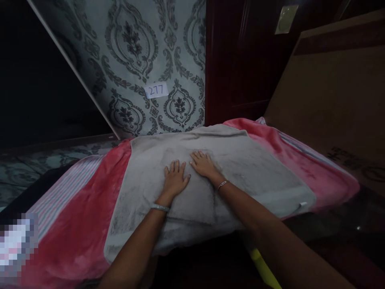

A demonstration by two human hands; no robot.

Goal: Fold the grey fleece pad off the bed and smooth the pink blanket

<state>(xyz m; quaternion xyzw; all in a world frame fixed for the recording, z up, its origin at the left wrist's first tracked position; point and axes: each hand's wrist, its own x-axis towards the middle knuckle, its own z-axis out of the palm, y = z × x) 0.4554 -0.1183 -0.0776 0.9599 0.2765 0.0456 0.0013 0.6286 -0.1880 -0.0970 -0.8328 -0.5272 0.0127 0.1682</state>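
My left hand [175,179] lies flat, fingers spread, on a grey towel [144,168]. Just to its right and slightly farther away, my right hand [203,163] rests palm down with its fingers stretched out. Beneath both hands is a squarish grey layer [192,204] with visible edges; whether it is a separate folded cloth or part of the towel I cannot tell. Neither hand grips anything. The towel is spread over a red and pink blanket [93,204], and a small white tag [302,205] shows at its right corner.
Striped fabric [72,176] shows beside the blanket at the left. A large cardboard box [337,92] stands at the right. Behind are patterned wallpaper [168,40] with a paper marked 277 [157,90], and a dark red door [234,60]. A dark screen-like panel [45,80] fills the upper left.
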